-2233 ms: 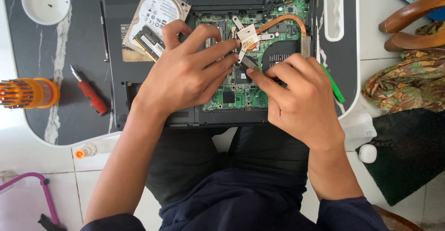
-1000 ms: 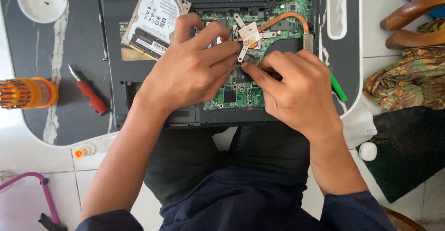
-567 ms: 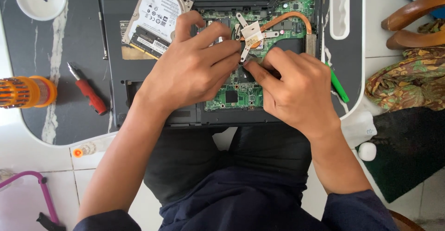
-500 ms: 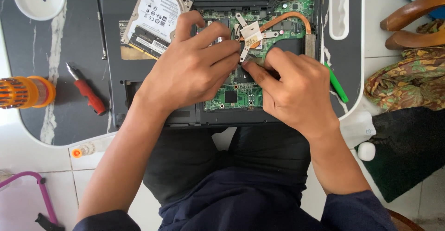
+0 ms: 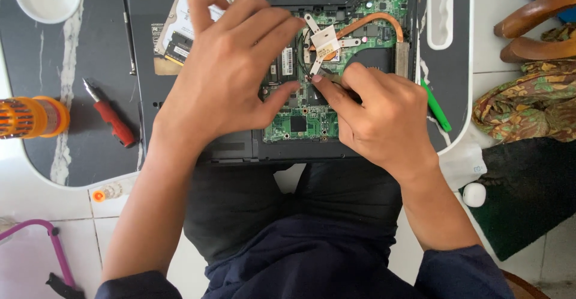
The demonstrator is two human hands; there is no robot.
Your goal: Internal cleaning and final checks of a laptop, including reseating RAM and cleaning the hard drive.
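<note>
The left hand [image 5: 231,71] lies spread over the green circuit board [image 5: 300,122] of the opened laptop [image 5: 240,149], hiding the board's left part; it grasps nothing visible. The right hand [image 5: 375,119] pinches a small dark part [image 5: 316,78] at the board's centre, too small to identify. The hard drive [image 5: 180,32] is partly covered. A red screwdriver [image 5: 111,116] lies left, well apart.
</note>
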